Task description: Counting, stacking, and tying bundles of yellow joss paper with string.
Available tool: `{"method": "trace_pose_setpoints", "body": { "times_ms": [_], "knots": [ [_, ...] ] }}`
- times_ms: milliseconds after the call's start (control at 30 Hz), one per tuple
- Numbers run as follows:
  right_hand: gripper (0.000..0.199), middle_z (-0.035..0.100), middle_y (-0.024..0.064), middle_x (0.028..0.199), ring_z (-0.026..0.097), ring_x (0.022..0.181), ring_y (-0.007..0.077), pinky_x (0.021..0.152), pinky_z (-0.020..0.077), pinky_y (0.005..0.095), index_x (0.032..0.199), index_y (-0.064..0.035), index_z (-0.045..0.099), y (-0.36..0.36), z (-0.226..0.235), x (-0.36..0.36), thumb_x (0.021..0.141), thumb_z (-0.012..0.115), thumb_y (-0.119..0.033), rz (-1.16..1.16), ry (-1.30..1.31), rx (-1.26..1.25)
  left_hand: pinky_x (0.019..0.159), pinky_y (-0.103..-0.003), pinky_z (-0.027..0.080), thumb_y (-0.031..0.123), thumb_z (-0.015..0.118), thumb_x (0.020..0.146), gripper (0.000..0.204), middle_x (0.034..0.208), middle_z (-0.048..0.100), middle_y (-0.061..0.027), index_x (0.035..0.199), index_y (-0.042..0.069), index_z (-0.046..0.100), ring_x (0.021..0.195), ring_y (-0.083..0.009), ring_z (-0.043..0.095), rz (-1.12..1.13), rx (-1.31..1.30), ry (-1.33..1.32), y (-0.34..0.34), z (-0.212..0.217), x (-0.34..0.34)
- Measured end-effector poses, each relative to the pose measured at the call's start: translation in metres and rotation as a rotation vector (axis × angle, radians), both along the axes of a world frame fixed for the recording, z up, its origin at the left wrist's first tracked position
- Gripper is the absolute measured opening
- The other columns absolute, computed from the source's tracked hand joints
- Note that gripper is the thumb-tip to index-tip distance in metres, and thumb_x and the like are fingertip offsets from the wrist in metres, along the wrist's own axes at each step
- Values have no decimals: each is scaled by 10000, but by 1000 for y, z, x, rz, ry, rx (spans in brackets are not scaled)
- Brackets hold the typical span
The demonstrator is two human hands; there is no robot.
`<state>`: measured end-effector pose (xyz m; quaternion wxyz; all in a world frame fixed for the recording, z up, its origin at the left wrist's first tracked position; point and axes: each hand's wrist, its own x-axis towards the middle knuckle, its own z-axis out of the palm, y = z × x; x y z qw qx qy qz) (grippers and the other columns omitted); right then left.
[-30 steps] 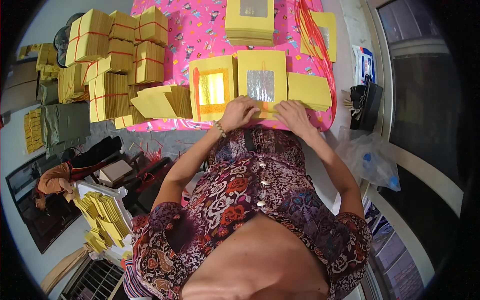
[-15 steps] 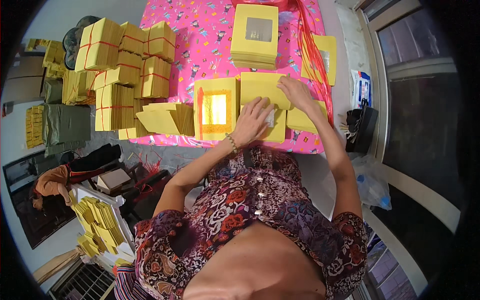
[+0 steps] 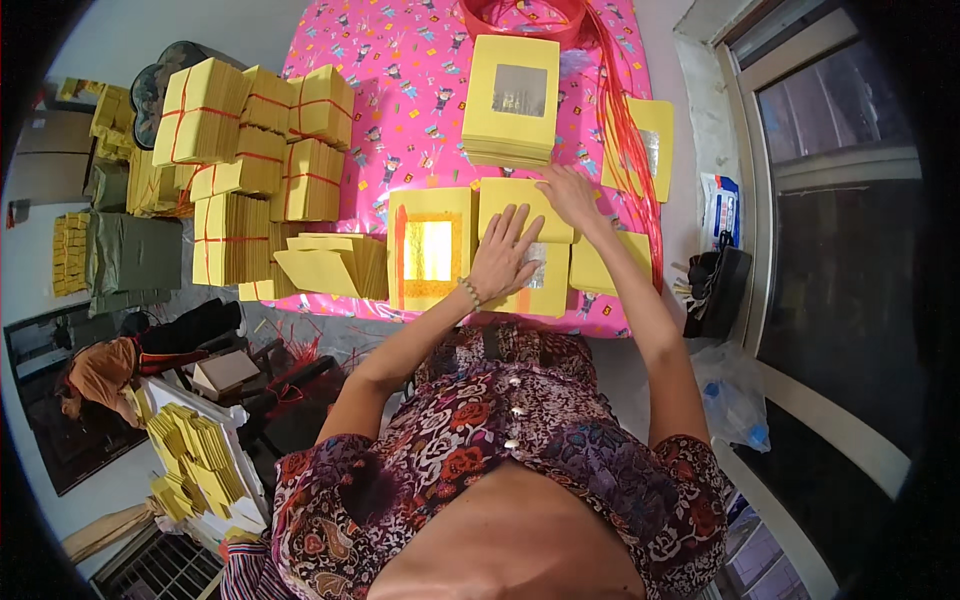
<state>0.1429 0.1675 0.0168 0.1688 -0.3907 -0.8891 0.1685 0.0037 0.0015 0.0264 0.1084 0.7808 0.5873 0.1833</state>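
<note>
A yellow paper sheet (image 3: 492,203) lies folded over on the pink tablecloth, and part of a silver patch (image 3: 538,268) shows below its upper flap. My left hand (image 3: 503,255) rests flat on the flap with fingers spread. At the flap's far right corner, my right hand (image 3: 572,197) has its fingers stretched out along the edge, with nothing seen in them. Just left is a yellow paper pile (image 3: 398,282) whose top sheet bears a gold square in an orange frame. More yellow paper (image 3: 612,262) lies beneath my right forearm.
A thick yellow stack (image 3: 508,132) with a silver square stands beyond my hands. Red strings (image 3: 622,120) trail down the right side from a red ring (image 3: 575,30). Tied yellow bundles (image 3: 238,240) are piled at left. Another person (image 3: 105,370) is by a paper-laden table (image 3: 240,430).
My left hand has moved further up onto the flap, fingers spread wider. My right hand has shifted left along the far edge, its fingers straighter. The whole view has tilted slightly.
</note>
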Motion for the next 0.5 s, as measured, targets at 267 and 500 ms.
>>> {"method": "trace_pose_setpoints", "body": {
  "times_ms": [267, 500],
  "knots": [
    [283, 657, 135, 1119, 583, 1095, 335, 915, 420, 460, 1168, -109, 647, -5, -2, -2, 946, 560, -261, 37, -17, -91, 1177, -522, 185, 393, 601, 882, 779, 1551, 253, -224, 1529, 112, 270, 1440, -411, 212, 2, -21, 14, -2, 0, 1],
    [319, 621, 109, 1185, 552, 1147, 322, 984, 389, 474, 1208, -67, 597, -28, 11, 4, 910, 585, -181, 12, 44, -28, 1175, -530, 192, 456, 565, 895, 763, 1556, 247, -223, 1522, 119, 292, 1439, -425, 206, 10, -21, 5, -3, -10, 1]
  ]
}}
